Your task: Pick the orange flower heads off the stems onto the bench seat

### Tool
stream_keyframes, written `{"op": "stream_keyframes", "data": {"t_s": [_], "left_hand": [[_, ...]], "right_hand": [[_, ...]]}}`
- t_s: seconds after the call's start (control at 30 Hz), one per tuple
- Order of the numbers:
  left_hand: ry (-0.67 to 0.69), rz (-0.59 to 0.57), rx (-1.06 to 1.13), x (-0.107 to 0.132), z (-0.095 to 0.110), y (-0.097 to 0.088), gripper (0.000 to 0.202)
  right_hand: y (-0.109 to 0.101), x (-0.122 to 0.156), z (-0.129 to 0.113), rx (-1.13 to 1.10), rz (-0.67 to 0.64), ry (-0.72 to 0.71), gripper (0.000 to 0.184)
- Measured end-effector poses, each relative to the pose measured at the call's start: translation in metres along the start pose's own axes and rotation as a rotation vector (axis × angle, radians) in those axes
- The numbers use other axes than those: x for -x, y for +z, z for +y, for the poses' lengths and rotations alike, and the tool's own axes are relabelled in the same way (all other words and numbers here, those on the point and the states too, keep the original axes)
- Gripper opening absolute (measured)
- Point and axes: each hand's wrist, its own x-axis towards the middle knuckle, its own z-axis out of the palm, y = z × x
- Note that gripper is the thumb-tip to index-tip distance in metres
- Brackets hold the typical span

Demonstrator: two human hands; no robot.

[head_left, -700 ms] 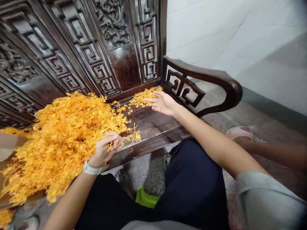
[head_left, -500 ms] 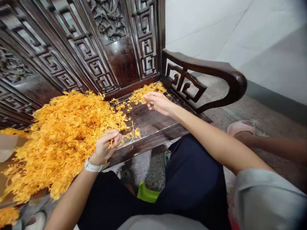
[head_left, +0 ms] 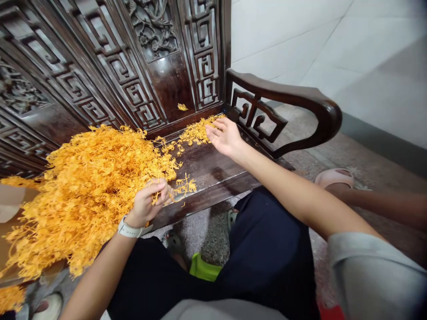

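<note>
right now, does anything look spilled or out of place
One orange piece shows against the dark backrest, apart from the large pile and small pile; odd because nothing visibly supports it. Whether it's airborne or stuck is unclear.

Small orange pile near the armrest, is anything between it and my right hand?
Nothing visible: your right hand is open at the right end of the small orange pile, overlapping it in view; contact is unclear. Your left hand, holding an orange sprig, is off to the left.

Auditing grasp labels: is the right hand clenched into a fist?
No, the right hand is open near the smaller orange pile.
</note>
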Motion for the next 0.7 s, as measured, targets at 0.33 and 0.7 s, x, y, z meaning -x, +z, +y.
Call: {"op": "stream_keyframes", "data": {"t_s": [0.33, 0.7], "left_hand": [[0.165, 0.096, 0.112, -0.002, 0.005, 0.003, 0.037], [0.263, 0.184, 0.009, -0.003, 0.002, 0.004, 0.039]], "right_hand": [[0.028, 0.032, 0.018, 0.339, -0.173, 0.201, 0.009], [0.051, 0.054, 0.039, 0.398, -0.656, 0.261, 0.055]]}}
